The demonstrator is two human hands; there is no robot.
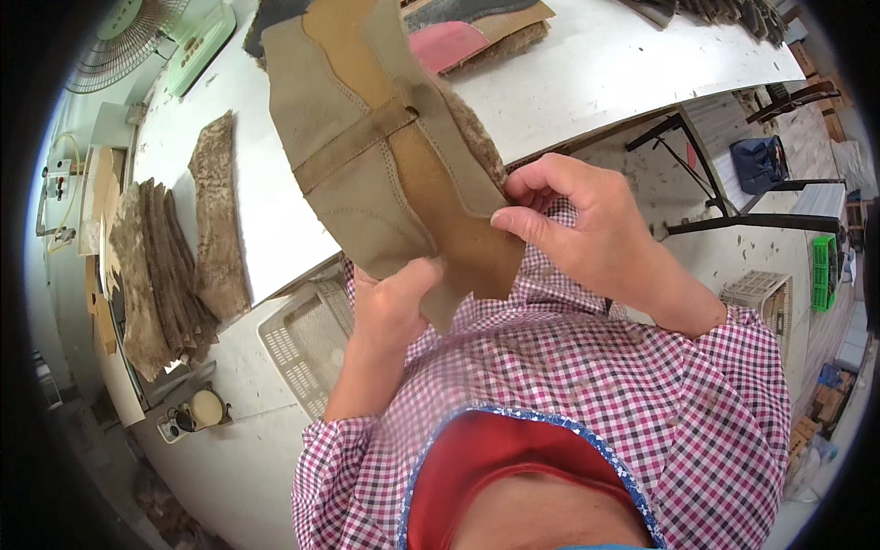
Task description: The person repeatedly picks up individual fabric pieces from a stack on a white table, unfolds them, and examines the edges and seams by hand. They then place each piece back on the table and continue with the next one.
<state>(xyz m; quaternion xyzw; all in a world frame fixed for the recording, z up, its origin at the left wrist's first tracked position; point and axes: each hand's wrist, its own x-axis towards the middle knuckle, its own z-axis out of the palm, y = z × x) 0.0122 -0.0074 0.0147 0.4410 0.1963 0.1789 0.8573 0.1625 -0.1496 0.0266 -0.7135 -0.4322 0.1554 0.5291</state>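
Note:
A stitched boot upper (367, 137) in olive-tan and brown leather is held up in front of me, tilted, its far end over the white table. A narrow strap crosses its middle, and brown fur shows along its right edge. My left hand (390, 302) grips the near left edge, thumb on top and fingers hidden underneath. With thumb and forefinger, my right hand (582, 215) pinches the right edge near the lower corner.
The white table (623, 64) bears fur strips (218, 220), a stack of furry pieces (156, 275) at the left, and pink and dark pieces (449, 44) at the back. A fan (128, 37) stands far left. Plastic crates (307, 339) sit below.

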